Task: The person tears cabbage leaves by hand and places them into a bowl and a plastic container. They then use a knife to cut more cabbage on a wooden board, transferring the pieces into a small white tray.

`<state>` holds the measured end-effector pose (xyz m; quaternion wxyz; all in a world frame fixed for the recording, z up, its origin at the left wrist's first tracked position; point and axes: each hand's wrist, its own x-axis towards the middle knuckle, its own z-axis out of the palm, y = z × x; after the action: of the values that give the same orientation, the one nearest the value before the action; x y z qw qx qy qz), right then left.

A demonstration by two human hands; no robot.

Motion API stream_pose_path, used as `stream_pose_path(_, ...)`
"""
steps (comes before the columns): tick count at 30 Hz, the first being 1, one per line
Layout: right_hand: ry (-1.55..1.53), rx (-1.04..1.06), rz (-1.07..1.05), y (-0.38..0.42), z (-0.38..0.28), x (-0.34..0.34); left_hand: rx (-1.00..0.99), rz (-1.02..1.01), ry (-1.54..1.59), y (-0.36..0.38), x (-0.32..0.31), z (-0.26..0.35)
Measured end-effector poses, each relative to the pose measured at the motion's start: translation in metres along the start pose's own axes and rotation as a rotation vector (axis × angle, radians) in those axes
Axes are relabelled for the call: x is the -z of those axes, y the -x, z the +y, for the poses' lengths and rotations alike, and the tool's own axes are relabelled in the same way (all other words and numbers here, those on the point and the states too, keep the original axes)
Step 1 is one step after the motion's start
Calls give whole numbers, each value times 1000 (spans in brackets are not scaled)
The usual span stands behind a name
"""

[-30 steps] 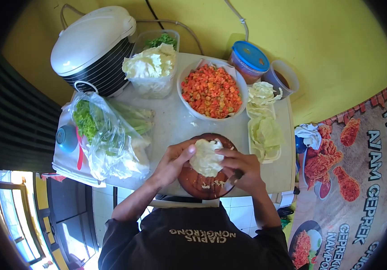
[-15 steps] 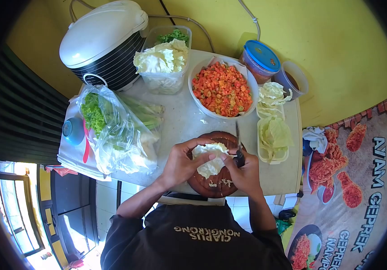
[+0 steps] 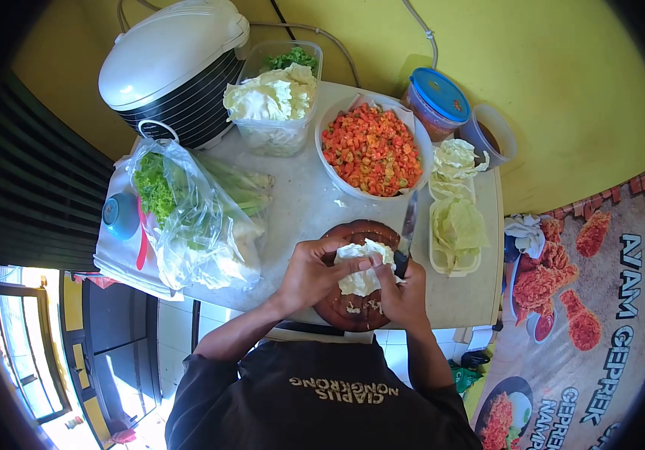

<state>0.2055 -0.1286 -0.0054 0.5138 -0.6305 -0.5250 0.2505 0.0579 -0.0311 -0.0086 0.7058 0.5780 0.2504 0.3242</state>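
Note:
A pale cabbage leaf (image 3: 361, 282) is bunched between my two hands above a round wooden chopping board (image 3: 330, 308). My left hand (image 3: 313, 271) is closed on the leaf's left side, thumb on top. Against its right side presses the thumb of my right hand (image 3: 405, 295), which also grips a knife (image 3: 410, 221) by its dark handle. The blade points away from me, towards the bowl, and stays off the leaf. Small cabbage scraps lie on the board below the leaf.
Behind the board stands a white bowl (image 3: 320, 161) of chopped red and orange chillies. Trays of cabbage leaves (image 3: 459, 232) are at the right. A bag of greens (image 3: 202, 217), a tub of cabbage (image 3: 273, 139) and a rice cooker (image 3: 172, 60) occupy the left and back.
Both hands and the leaf have shifted slightly right. The knife has turned, so its blade now shows broader and leans right. The leaf looks more folded up.

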Motion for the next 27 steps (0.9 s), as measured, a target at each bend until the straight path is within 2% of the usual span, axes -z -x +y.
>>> stream_pose_path(2,-269,-151,179,-1,-12,-13,12,27,114,0,-8,5)
stream_pose_path(3,-271,-151,181,-1,-13,-15,26,56,228,1,-10,6)
stream_pose_path(7,-388,-206,265,-1,-11,-23,68,108,216,6,-15,-1)
stream_pose_path(9,-445,-229,289,-2,-13,-28,60,172,423,8,-21,-7)
stream_pose_path(10,-509,-272,346,-4,-17,-30,58,172,423,8,-26,-7)
stream_pose_path(12,-573,-312,398,-6,-25,-29,35,261,678,8,-34,-8)
stream_pose_path(15,-828,-421,452,-11,-28,-21,-70,316,830,9,-27,-10)
stream_pose_path(16,-828,-420,449,-16,-27,-16,-73,317,830,10,-21,-8)
stream_pose_path(18,-824,-431,515,-25,-24,-1,-95,476,579,8,-4,3)
stream_pose_path(19,-798,-367,480,-26,-17,8,-104,512,506,4,2,12)
stream_pose_path(20,-804,-358,465,-31,-16,15,-119,519,503,0,13,21)
stream_pose_path(22,-595,-350,434,-50,-25,23,-150,469,208,-8,40,43)
stream_pose_path(24,-567,-289,348,-78,-35,28,-303,435,-10,-23,55,77)
stream_pose_path(26,-379,-242,221,-111,-34,31,-472,501,-309,-48,72,109)
stream_pose_path(27,-353,-177,196,-130,-38,25,-478,572,-437,-62,80,126)
